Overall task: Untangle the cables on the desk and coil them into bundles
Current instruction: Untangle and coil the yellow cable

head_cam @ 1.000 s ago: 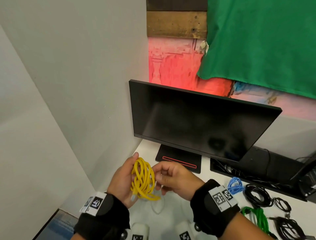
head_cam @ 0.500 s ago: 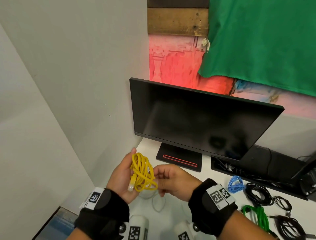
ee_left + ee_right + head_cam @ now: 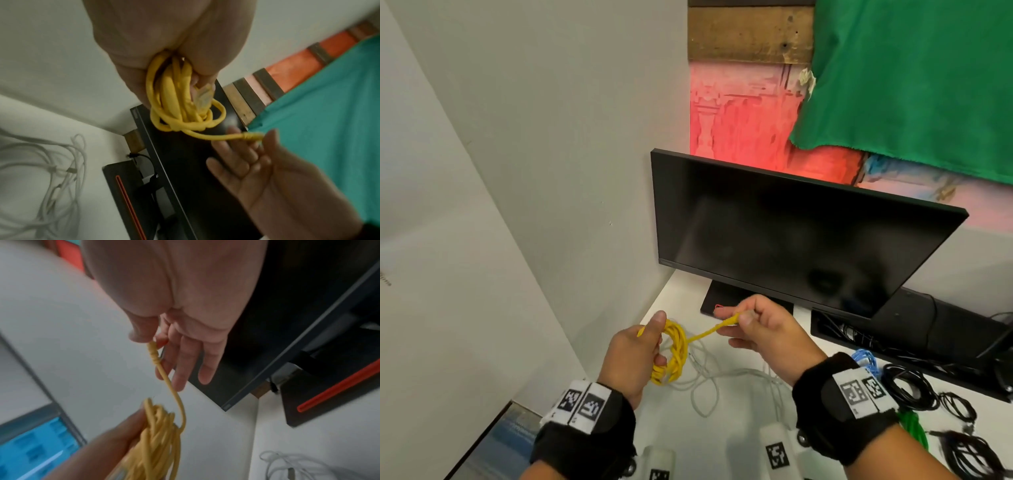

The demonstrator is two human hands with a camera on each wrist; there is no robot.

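A yellow network cable [image 3: 675, 353] is coiled into a small bundle above the white desk [image 3: 736, 421]. My left hand [image 3: 635, 356] grips the coil [image 3: 176, 100], fingers and thumb wrapped round its loops, one clear plug beside the thumb. My right hand [image 3: 743, 320] pinches the cable's free end [image 3: 153, 350] between thumb and forefinger, its other fingers straight. A short taut stretch runs from the coil to that end, wound round the bundle. Loose white cables [image 3: 709, 380] lie tangled on the desk under both hands.
A black monitor [image 3: 801, 236] stands just behind the hands on its base [image 3: 717, 301]. At the right lie a blue coil [image 3: 864, 359], black coils [image 3: 914, 387], a green cable [image 3: 912, 428] and a black tray of wires [image 3: 893, 339]. A wall closes the left side.
My right hand has drawn the yellow cable's end out to the right and up, away from the coil. The left hand has turned, so the coil now hangs lower in it.
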